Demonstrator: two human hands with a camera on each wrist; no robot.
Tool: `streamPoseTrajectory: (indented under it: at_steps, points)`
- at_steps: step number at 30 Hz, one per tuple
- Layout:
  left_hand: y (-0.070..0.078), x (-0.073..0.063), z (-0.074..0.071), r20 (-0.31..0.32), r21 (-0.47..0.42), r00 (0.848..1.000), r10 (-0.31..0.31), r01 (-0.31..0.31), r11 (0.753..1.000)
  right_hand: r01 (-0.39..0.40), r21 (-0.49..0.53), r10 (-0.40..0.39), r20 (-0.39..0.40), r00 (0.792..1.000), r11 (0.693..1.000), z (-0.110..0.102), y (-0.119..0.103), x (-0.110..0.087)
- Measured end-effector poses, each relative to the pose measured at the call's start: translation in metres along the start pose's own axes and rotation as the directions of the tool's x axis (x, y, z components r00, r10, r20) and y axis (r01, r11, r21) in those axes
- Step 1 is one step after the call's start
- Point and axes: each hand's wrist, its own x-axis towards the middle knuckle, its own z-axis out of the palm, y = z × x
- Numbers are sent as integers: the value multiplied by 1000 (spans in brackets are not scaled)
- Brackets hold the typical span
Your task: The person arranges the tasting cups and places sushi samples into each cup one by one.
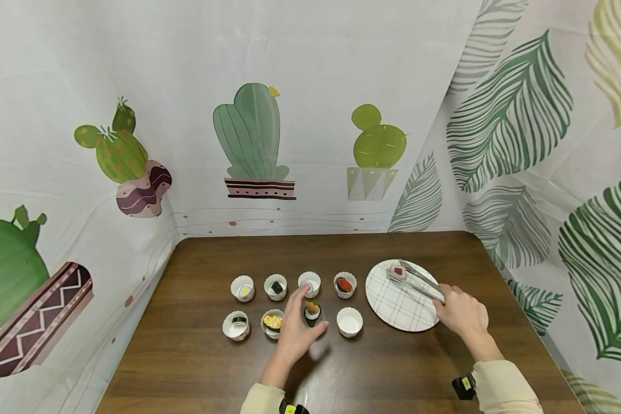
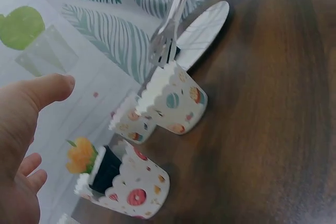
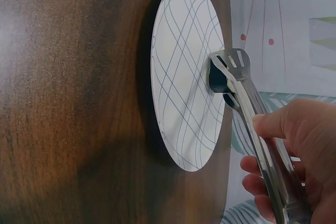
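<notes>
My right hand [image 1: 462, 310] grips metal tongs [image 3: 252, 114] by their handles. Between the tongs' slotted tips is a small sushi roll [image 1: 397, 271], white with a red centre, over the far left part of the white plate [image 1: 403, 313]; its dark side [image 3: 217, 81] shows in the right wrist view. My left hand [image 1: 295, 333] has its thumb and fingers spread above a paper cup [image 2: 137, 195]. That cup holds a dark-wrapped sushi piece [image 2: 106, 169] with an orange topping. Nothing is held in the left hand.
Two rows of scalloped paper cups stand left of the plate. They include one with red-topped sushi [image 1: 344, 285], one with yellow-topped sushi [image 1: 272, 322] and a bare white cup [image 1: 349, 322]. A printed cloth [image 1: 321, 57] hangs behind the wooden table [image 1: 393, 374].
</notes>
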Motion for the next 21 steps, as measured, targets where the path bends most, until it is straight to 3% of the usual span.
streamPoseTrajectory:
  at_steps: [9, 12, 21]
  points:
    - [22, 4, -1, 23, -16, 996, 81, -80, 997, 6, 7, -6, 0, 1000, 1000, -8, -1, -2]
    - [26, 4, 3, 39, -14, 993, 114, -113, 993, 6, 11, -6, -7, 1000, 1000, -10, -2, -3]
    - [34, -2, 20, 130, -23, 982, 133, -132, 991, 46, 20, -45, -59, 997, 999, -12, -5, -4]
